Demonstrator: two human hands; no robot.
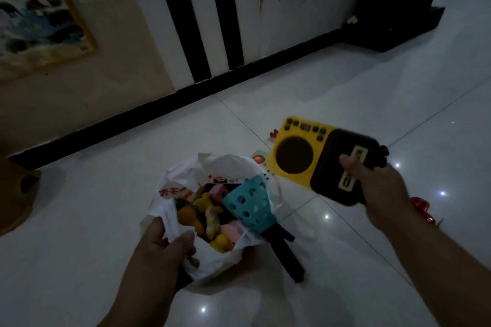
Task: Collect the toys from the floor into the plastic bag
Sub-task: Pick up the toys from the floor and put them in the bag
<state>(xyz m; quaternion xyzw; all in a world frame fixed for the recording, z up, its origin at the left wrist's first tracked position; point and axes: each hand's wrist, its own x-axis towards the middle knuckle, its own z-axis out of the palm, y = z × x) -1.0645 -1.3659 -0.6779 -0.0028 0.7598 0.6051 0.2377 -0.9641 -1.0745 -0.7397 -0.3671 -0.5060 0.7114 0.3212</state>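
Note:
A white plastic bag (212,260) stands open on the tiled floor, filled with several yellow, pink and orange toys. A teal perforated scoop (248,203) with a dark handle sticks out over its right rim. My left hand (162,244) grips the bag's near left rim. My right hand (377,183) holds a yellow and black toy radio (300,151) by its black end, in the air to the right of the bag.
A card with a red ball picture (259,159) lies behind the bag. Small red pieces lie on the floor by the radio's far corner (273,133) and behind my right wrist (422,207). A dark skirting (186,93) runs along the wall. A brown object (16,194) sits at left.

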